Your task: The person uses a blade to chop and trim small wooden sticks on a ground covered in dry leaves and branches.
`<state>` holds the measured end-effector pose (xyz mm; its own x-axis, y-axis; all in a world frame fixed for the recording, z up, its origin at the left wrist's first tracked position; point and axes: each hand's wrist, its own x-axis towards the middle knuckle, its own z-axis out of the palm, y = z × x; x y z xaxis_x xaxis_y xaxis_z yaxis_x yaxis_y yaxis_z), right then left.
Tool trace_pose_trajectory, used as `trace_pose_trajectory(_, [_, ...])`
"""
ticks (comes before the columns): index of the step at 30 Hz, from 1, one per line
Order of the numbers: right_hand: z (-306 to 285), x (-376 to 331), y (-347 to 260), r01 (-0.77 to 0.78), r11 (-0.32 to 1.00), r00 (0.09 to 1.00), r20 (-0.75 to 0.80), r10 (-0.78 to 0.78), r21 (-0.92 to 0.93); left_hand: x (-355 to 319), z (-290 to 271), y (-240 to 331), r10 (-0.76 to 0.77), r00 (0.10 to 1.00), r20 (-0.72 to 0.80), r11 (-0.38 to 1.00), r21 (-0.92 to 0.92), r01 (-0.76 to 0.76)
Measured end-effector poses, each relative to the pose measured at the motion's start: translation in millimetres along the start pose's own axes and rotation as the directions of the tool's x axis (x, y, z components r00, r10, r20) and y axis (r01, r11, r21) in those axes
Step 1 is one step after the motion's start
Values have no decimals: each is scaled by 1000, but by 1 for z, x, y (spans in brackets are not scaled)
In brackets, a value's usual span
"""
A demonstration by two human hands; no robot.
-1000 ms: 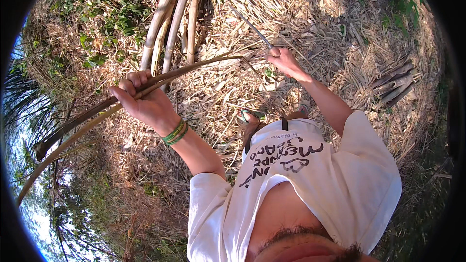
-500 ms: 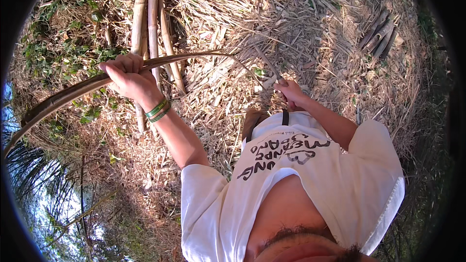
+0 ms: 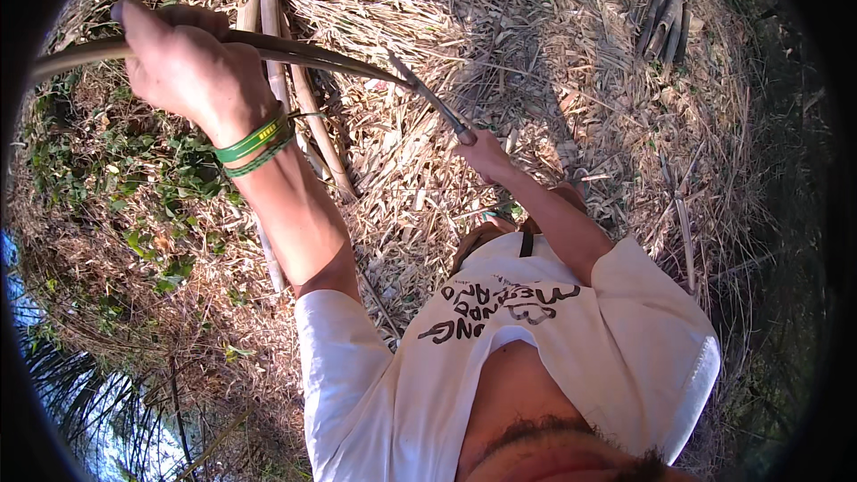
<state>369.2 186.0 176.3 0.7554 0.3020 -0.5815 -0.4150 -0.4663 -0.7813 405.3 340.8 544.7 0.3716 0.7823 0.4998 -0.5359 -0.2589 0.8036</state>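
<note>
Our left hand [image 3: 192, 71] grips the stalk [image 3: 330, 61], our right hand [image 3: 486, 156] a blade [image 3: 435, 102] near its thin end, so we should keep both steady.

You were outdoors, somewhere overgrown: dry litter [image 3: 397, 156] lay mid-frame, leafy plants [image 3: 165, 170] at left, sky [image 3: 134, 433] lower left.

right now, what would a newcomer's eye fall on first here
At upper left, the left hand grips a long, bent brown stalk. Near the centre, the right hand holds a long knife, its blade overlapping the stalk's far end. The white printed shirt fills the lower middle.
</note>
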Motion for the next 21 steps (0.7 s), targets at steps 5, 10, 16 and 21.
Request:
trace_pose_trajectory(5, [-2, 5, -11, 110, 961, 994, -49, -101, 255, 24, -42, -17, -74, 992, -104, 965, -259, 45])
trace_pose_trajectory(10, [-140, -37, -137, 674, 737, 635, -470, -613, -50, 39, -55, -27, 9, 999, 31, 975, -224, -2])
trace_pose_trajectory(16, [-198, -83, -159, 989, 5, 120, -790, -601, 147, 13, 4, -8, 26, 994, 110, 970, -242, 2])
trace_pose_trajectory(21, [-28, -2, -4, 195, 943, 953, -176, -248, -269, -14, 76, -24, 165, 931, 327, 986, -45, -159])
